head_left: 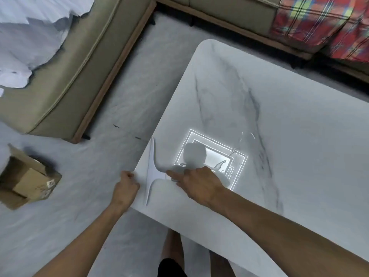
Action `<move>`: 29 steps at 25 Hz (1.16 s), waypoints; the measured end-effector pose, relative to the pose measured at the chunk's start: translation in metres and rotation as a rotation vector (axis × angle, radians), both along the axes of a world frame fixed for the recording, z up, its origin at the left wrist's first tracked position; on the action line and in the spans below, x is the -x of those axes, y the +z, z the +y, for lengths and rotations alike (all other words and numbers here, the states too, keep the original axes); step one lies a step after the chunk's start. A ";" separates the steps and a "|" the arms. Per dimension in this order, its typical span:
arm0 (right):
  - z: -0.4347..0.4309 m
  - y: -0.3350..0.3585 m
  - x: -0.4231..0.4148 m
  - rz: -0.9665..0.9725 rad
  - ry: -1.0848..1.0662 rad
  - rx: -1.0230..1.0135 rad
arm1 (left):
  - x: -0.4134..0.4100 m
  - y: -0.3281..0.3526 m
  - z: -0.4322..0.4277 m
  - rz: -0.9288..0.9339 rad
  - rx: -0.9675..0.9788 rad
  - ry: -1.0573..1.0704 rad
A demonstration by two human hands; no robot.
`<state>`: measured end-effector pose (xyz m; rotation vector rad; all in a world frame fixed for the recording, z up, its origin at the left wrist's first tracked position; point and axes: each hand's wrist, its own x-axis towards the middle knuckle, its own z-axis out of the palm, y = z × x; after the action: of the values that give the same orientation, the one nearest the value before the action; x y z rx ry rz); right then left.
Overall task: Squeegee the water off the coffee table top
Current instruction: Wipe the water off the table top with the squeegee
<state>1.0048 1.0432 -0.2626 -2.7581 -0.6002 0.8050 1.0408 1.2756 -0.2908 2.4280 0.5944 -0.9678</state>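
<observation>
A white squeegee [152, 168] lies on the white marble coffee table [289, 126], its blade running along the table's left edge. My right hand [197, 182] grips its handle, forefinger stretched along it. My left hand [125, 186] rests at the table's left edge beside the blade, fingers curled; I cannot tell whether it grips anything. Water streaks and droplets [220, 164] glint in the bright ceiling-light reflection just right of my right hand.
A beige sofa [65, 82] with white cloth on it stands to the left, another sofa section with a red plaid blanket [319, 23] at the back. An open cardboard box [28, 180] sits on the pale floor at left. My legs are under the table's near corner.
</observation>
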 end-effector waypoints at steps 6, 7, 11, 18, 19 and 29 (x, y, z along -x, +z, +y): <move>-0.087 0.007 0.056 -0.011 -0.246 0.036 | 0.011 -0.010 -0.009 0.139 0.058 -0.084; -0.107 0.011 0.070 -0.019 -0.285 0.084 | 0.010 -0.011 -0.010 0.151 0.043 -0.117; -0.157 0.035 0.120 0.008 -0.398 0.277 | 0.008 -0.011 -0.002 0.166 0.078 -0.138; -0.025 0.033 0.085 0.059 -0.214 0.057 | 0.010 -0.004 0.052 -0.074 0.143 -0.015; 0.011 0.024 0.072 0.061 -0.155 0.027 | 0.010 -0.004 0.063 -0.092 0.136 0.015; 0.021 -0.001 0.084 -0.002 -0.167 0.101 | 0.043 -0.008 0.072 0.020 0.214 -0.035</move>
<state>0.9205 1.0644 -0.2633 -2.8527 -0.3314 0.8151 0.9983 1.3474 -0.2988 2.2487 0.4319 -1.0156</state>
